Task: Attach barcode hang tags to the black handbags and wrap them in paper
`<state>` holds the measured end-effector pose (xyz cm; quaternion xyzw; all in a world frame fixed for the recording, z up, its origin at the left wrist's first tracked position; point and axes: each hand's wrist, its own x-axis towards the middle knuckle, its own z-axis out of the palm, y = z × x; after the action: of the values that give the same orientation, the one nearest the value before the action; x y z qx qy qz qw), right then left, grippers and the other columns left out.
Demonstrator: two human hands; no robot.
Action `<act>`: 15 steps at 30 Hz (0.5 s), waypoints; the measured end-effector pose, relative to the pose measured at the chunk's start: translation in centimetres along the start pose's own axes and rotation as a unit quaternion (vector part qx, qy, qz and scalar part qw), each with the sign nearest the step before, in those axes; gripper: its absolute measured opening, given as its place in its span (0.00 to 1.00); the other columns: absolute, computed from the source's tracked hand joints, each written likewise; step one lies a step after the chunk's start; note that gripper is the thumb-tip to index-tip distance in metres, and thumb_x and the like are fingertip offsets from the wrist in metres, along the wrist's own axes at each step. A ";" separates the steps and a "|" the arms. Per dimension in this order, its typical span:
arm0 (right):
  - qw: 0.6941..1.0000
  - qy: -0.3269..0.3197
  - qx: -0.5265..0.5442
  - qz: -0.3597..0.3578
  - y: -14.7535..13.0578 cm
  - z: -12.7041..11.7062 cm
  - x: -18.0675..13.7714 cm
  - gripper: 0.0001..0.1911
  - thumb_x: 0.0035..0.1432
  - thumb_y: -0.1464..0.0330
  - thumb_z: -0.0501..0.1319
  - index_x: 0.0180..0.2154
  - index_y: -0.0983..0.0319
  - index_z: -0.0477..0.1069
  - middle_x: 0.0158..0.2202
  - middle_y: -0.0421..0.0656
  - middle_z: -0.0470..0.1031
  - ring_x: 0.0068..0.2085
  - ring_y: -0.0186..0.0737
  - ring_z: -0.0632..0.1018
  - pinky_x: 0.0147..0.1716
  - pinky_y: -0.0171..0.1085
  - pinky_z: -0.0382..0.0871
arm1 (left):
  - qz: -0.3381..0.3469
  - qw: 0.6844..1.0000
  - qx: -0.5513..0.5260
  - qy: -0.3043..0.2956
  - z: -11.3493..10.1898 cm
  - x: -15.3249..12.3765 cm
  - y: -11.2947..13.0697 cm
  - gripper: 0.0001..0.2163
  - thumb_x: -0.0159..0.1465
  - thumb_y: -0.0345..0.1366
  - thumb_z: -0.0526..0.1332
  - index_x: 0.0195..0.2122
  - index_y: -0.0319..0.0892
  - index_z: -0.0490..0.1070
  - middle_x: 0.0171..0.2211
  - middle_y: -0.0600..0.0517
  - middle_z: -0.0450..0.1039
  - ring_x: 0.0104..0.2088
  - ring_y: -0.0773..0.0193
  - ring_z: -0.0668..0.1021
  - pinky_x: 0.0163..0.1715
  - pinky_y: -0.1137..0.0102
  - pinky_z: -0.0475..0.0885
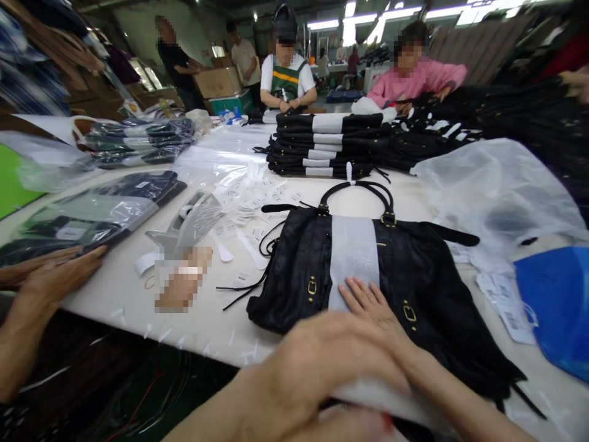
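Observation:
A black handbag [294, 264] with gold buckles lies on the white table, its handles pointing away from me. A white wrapping strip [354, 242] runs down its middle. My right hand [372, 304] rests flat on this strip, fingers stretched out. Close to the camera, my left hand [326, 362] is curled, with white sheet material, seemingly the strip's near end, between thumb and fingers; it is blurred. A white plastic tag fastener [350, 172] stands at the bag's handles. Black cords trail from the bag's left side.
Stacked black bags [294, 144] with white bands stand behind. A tape dispenser [184, 224] and loose tags [251, 199] lie left. A co-worker's hands [55, 270] touch a plastic-wrapped bag [115, 199]. A clear plastic bag [497, 190] and blue sheet [559, 307] are at right. People work beyond.

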<state>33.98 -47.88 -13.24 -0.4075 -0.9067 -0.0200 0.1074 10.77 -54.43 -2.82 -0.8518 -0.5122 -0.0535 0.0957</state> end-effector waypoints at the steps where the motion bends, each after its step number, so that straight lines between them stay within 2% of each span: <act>1: 1.000 -0.007 0.002 -0.002 0.0 -0.3 0.1 0.28 0.62 0.58 0.45 0.59 0.64 0.52 0.61 0.52 0.52 0.61 0.48 0.54 0.57 0.52 0.50 | 0.005 1.000 -0.008 -0.001 1.7 1.3 0.1 0.24 0.63 0.49 0.43 0.58 0.48 0.56 0.55 0.46 0.62 0.56 0.53 0.63 0.52 0.52 0.61; 3: 1.000 -0.026 0.005 -0.010 0.2 -1.7 0.3 0.28 0.62 0.57 0.44 0.59 0.64 0.53 0.60 0.52 0.53 0.61 0.47 0.56 0.56 0.50 0.52 | 0.009 0.999 -0.032 -0.016 5.1 3.3 -0.1 0.23 0.64 0.46 0.44 0.59 0.43 0.55 0.56 0.45 0.60 0.57 0.54 0.61 0.54 0.52 0.57; 5: 1.000 -0.027 -0.002 -0.008 0.5 -4.1 0.4 0.28 0.62 0.56 0.45 0.59 0.64 0.54 0.60 0.52 0.55 0.60 0.46 0.57 0.56 0.49 0.54 | -0.007 0.998 -0.041 -0.037 7.9 4.1 -0.6 0.25 0.64 0.46 0.46 0.60 0.42 0.52 0.59 0.43 0.55 0.59 0.52 0.58 0.55 0.51 0.55; 7: 1.000 0.006 -0.024 0.017 1.1 -6.6 0.1 0.28 0.61 0.57 0.46 0.59 0.64 0.53 0.60 0.51 0.55 0.61 0.48 0.55 0.56 0.51 0.51 | -0.031 0.997 -0.041 -0.051 9.6 4.0 -1.1 0.26 0.63 0.47 0.47 0.61 0.43 0.48 0.61 0.43 0.51 0.60 0.51 0.55 0.55 0.50 0.54; 9: 0.995 0.055 -0.054 0.065 2.2 -7.9 -0.9 0.29 0.60 0.57 0.47 0.60 0.63 0.51 0.61 0.51 0.52 0.62 0.51 0.51 0.57 0.54 0.46 | -0.044 0.997 -0.040 -0.057 10.2 3.6 -1.3 0.27 0.63 0.47 0.47 0.61 0.44 0.47 0.61 0.43 0.49 0.61 0.51 0.53 0.56 0.51 0.52; 10: 0.991 0.075 -0.068 0.091 2.8 -7.8 -1.6 0.30 0.60 0.57 0.48 0.60 0.63 0.50 0.62 0.51 0.50 0.62 0.52 0.50 0.57 0.56 0.44 | -0.042 0.996 -0.042 -0.059 10.2 3.4 -1.4 0.27 0.63 0.47 0.47 0.61 0.45 0.46 0.62 0.44 0.49 0.61 0.51 0.53 0.56 0.51 0.52; 12: 0.983 0.087 -0.090 0.132 4.2 -6.1 -3.4 0.30 0.60 0.57 0.46 0.60 0.64 0.50 0.62 0.52 0.49 0.62 0.53 0.51 0.56 0.57 0.44 | -0.042 0.996 -0.045 -0.057 10.1 3.3 -1.4 0.27 0.63 0.48 0.46 0.61 0.46 0.46 0.62 0.45 0.48 0.61 0.52 0.53 0.57 0.52 0.51; 13: 0.983 0.082 -0.096 0.137 4.8 -4.7 -4.2 0.29 0.61 0.58 0.44 0.60 0.65 0.51 0.61 0.54 0.50 0.61 0.53 0.52 0.56 0.57 0.44 | -0.040 0.997 -0.045 -0.054 10.1 3.3 -1.3 0.27 0.63 0.49 0.46 0.61 0.46 0.46 0.62 0.46 0.48 0.61 0.53 0.53 0.57 0.53 0.51; 15: 0.985 0.025 -0.088 0.147 5.6 -2.1 -5.6 0.29 0.61 0.57 0.43 0.59 0.66 0.53 0.60 0.54 0.53 0.61 0.51 0.54 0.56 0.55 0.46 | -0.040 0.997 -0.042 -0.044 10.2 3.4 -1.3 0.26 0.63 0.49 0.46 0.61 0.46 0.47 0.62 0.47 0.49 0.61 0.53 0.53 0.57 0.53 0.52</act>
<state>42.16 -48.51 -12.69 -0.5436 -0.8286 -0.0943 0.0955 11.11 -48.70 -12.00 -0.8354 -0.5469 -0.0414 0.0350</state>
